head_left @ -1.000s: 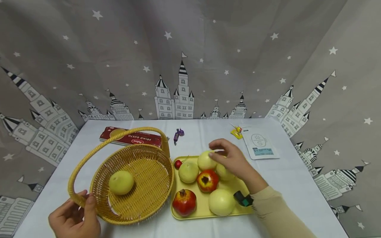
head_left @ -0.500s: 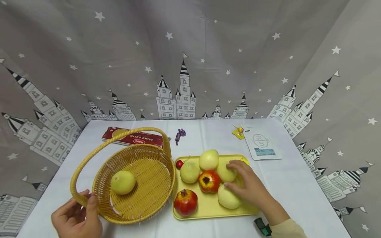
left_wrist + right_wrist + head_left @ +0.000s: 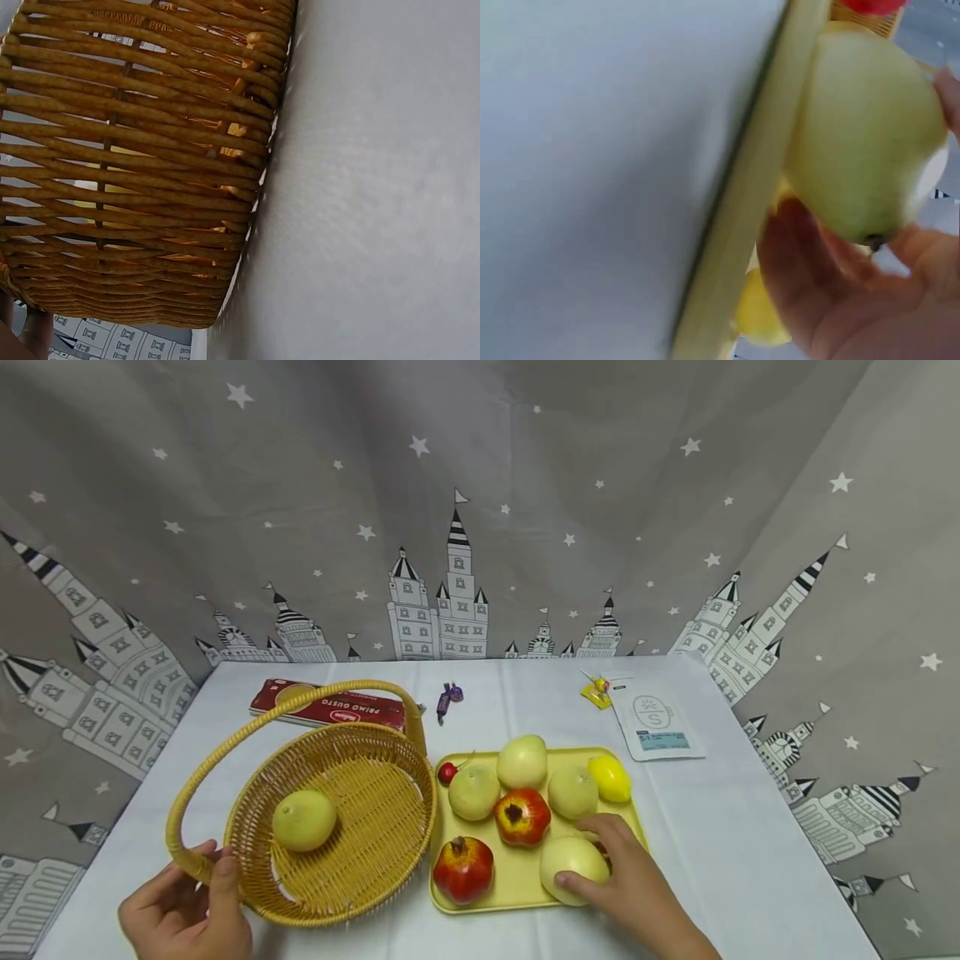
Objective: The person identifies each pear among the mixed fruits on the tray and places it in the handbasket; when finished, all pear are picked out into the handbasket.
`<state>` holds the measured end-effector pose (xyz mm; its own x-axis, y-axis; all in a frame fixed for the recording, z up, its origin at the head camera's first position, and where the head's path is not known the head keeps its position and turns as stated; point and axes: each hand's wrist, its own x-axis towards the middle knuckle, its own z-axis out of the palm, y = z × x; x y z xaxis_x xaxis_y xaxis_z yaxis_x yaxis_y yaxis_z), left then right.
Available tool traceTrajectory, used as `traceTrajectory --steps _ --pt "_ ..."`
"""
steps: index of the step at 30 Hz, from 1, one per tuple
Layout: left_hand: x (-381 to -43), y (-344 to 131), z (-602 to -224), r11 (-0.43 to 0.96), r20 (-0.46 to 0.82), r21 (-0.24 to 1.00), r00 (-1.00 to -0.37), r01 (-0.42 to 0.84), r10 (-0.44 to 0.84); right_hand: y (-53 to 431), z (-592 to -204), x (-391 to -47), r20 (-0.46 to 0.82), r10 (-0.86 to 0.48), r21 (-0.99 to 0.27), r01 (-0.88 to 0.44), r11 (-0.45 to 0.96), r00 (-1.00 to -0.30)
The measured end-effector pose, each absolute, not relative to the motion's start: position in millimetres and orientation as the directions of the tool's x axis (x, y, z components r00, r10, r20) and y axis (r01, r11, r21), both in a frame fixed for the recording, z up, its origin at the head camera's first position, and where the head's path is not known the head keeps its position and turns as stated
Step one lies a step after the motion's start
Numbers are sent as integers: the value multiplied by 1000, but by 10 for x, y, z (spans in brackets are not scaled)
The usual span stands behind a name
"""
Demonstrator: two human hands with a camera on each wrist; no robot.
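Observation:
My left hand (image 3: 186, 906) pinches the handle of the wicker basket (image 3: 375, 827) near its lower left end. Inside the basket sits one round yellow-green fruit (image 3: 303, 820). At the front right of the yellow tray (image 3: 510, 893), my right hand (image 3: 630, 881) curls its thumb and fingers round a pale green pear (image 3: 573, 867). The right wrist view shows that pear (image 3: 866, 131) stem-end toward the palm. Beside it on the tray lie two red pomegranates (image 3: 522, 817), several more pale fruits (image 3: 522, 762), a lemon (image 3: 610, 778) and a cherry (image 3: 447, 773).
Behind the basket lies a red packet (image 3: 330, 703). Purple-wrapped candies (image 3: 448, 700), a yellow-wrapped candy (image 3: 596, 695) and a white pouch (image 3: 656, 724) lie toward the back of the white cloth. A grey castle-print curtain (image 3: 480, 527) hangs behind.
From the pale fruit at the tray's back, my right hand has come forward to the front right pear, uncovering the lemon. That pear shifted right, then back left. The left hand keeps its hold.

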<state>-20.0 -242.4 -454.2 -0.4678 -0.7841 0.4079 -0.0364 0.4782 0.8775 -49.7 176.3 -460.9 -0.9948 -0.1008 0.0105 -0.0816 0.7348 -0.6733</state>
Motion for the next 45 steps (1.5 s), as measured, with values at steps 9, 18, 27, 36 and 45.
traceTrajectory --steps 9,18,27,36,45 --pt "-197 -2426 -4570 466 407 885 -488 1 -772 1796 -4592 -524 244 -221 -461 -313 830 -944" --pt "-194 -2421 -4557 466 400 884 -482 -22 -780 1793 -4574 -539 224 -213 -596 -307 742 -951" --pt "-201 -2420 -4554 469 415 883 -485 12 -770 1822 -4512 -585 152 -202 -597 -253 761 -967" --pt "-184 -2416 -4537 473 417 881 -480 3 -772 1845 -4671 -625 -23 -35 -768 -5 640 -999" --pt "-198 -2427 -4541 470 427 882 -489 40 -761 1683 -4476 -663 118 -67 -819 -135 557 -991"
